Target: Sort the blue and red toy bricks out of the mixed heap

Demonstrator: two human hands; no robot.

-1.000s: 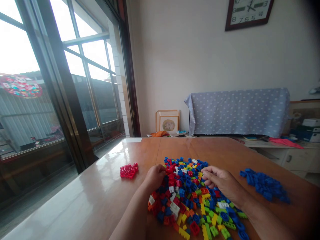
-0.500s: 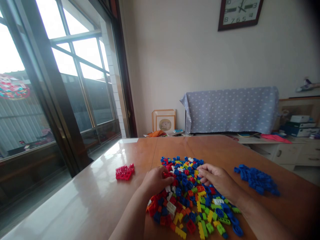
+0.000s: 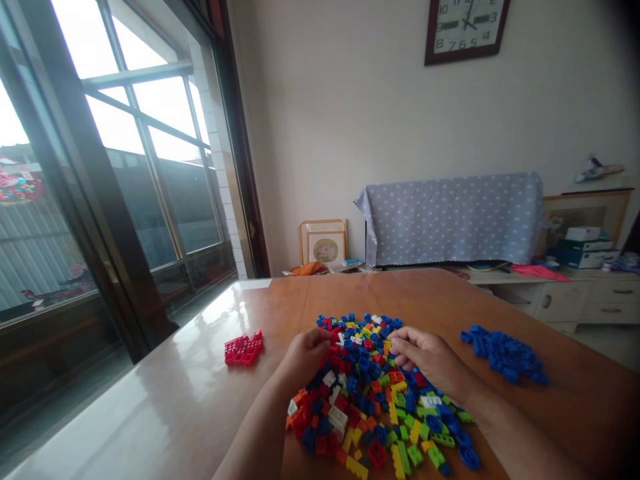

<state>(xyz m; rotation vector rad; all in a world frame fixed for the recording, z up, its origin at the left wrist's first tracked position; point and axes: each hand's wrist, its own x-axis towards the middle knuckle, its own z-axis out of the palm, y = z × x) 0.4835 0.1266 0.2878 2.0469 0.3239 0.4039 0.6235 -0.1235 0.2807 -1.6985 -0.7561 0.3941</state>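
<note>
A large heap of mixed toy building bricks (image 3: 370, 393) in red, blue, yellow, green, orange and white spreads over the table in front of me. Over its left side is my left hand (image 3: 311, 350), thumb and fingers pinched together beside some red bricks; whatever is between the fingertips is too small to tell. At the heap's right edge, my right hand (image 3: 423, 350) has its fingers curled in and the thumb against them. Its fingertips hide anything it may hold. A group of red bricks (image 3: 243, 349) lies apart at left, and a pile of blue bricks (image 3: 505, 353) at right.
The brown wooden table (image 3: 400, 291) has a glossy, reflecting left side. Glass sliding doors (image 3: 150, 167) stand at left. Behind the table are framed pictures (image 3: 325, 247), a polka-dot cloth (image 3: 450, 220) over something, and a white cabinet (image 3: 565, 303). A clock (image 3: 467, 30) hangs above.
My left hand has lifted slightly and its thumb and fingers have closed together. My right hand stays curled at the heap's right edge. The whole view has shifted a little.
</note>
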